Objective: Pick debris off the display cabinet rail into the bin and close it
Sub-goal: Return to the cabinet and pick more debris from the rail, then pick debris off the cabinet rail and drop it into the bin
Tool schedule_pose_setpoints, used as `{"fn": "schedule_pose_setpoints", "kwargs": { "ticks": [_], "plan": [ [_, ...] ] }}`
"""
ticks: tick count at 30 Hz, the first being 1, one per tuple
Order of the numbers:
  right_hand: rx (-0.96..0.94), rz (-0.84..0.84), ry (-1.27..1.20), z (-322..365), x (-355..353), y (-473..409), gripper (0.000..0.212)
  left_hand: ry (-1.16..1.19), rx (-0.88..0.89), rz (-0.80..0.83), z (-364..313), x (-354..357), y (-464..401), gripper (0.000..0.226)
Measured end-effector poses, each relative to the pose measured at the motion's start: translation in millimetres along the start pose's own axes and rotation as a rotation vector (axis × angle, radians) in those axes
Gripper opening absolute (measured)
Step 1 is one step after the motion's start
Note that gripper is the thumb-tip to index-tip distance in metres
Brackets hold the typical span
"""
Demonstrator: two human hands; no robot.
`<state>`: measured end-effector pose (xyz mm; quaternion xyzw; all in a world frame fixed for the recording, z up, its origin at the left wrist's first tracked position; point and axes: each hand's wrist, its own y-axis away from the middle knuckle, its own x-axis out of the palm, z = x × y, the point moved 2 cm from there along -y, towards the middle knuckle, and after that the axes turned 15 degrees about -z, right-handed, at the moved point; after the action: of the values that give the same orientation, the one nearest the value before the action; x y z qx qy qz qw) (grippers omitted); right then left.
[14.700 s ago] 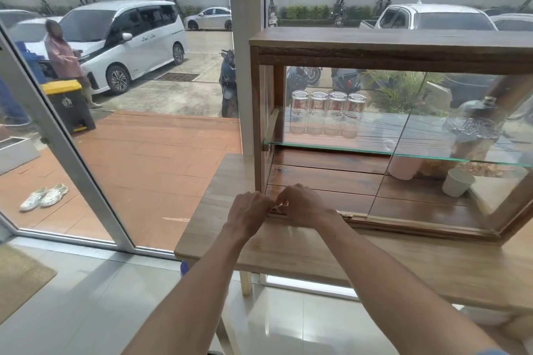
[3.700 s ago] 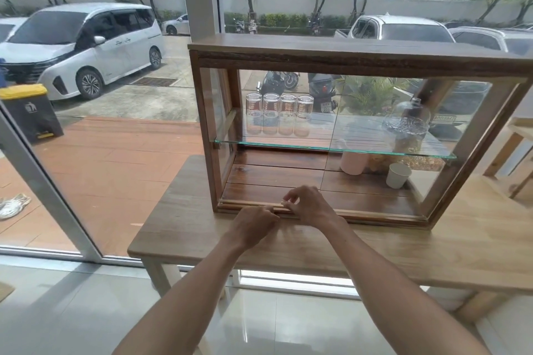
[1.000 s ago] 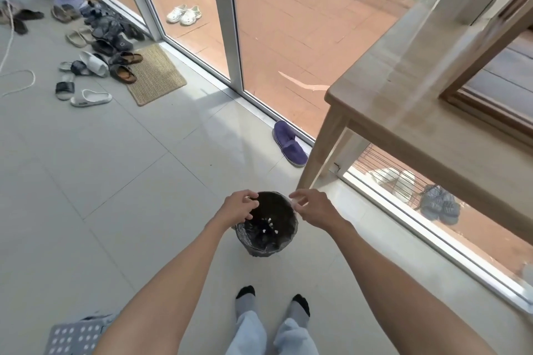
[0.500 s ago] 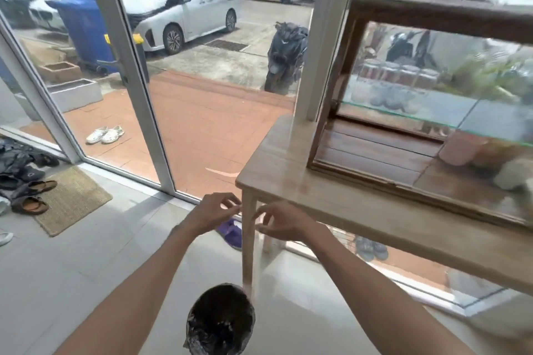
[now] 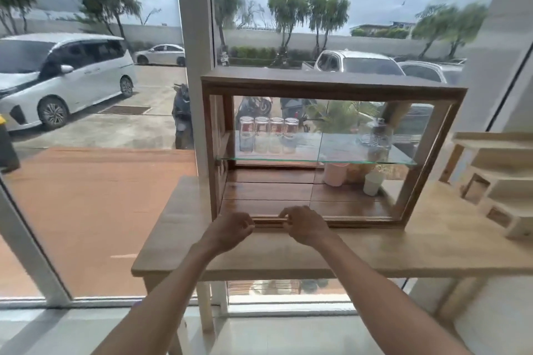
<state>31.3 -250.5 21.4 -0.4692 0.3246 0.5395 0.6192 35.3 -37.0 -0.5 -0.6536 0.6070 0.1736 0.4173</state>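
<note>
A wooden display cabinet (image 5: 331,86) with glass sides stands on a light wooden table (image 5: 375,251). Its left half is open; the glass door sits slid over the right half. Both of my hands rest at the bottom front rail (image 5: 269,222). My left hand (image 5: 230,229) has its fingers curled, fingertips at the rail. My right hand (image 5: 304,223) pinches at the rail just to the right. Any debris on the rail is too small to see. The bin is out of view.
Inside the cabinet, several glass jars (image 5: 268,131) stand on a glass shelf (image 5: 317,159), with a pink cup (image 5: 334,174) and a white cup (image 5: 372,183) below. A pale wooden rack (image 5: 501,181) sits on the table's right. A glass wall and white pillar (image 5: 191,52) stand behind.
Both hands rose from near the black bin on the floor back up to the cabinet's front rail. The view lifted, so the bin has left the frame.
</note>
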Motion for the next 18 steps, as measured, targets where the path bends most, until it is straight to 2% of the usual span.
{"fn": "schedule_pose_setpoints", "kwargs": {
  "ticks": [3,8,18],
  "plan": [
    [0.066,-0.035,0.022,-28,-3,-15,0.037,0.001,0.047,0.015,-18,27,-23,0.011],
    [0.057,-0.058,0.038,-47,7,-31,0.042,-0.058,0.090,-0.009,-22,57,-44,0.016],
    [-0.075,-0.069,0.081,-48,26,-46,0.026,-0.156,0.320,-0.044,8,66,-35,0.031]
  ]
}}
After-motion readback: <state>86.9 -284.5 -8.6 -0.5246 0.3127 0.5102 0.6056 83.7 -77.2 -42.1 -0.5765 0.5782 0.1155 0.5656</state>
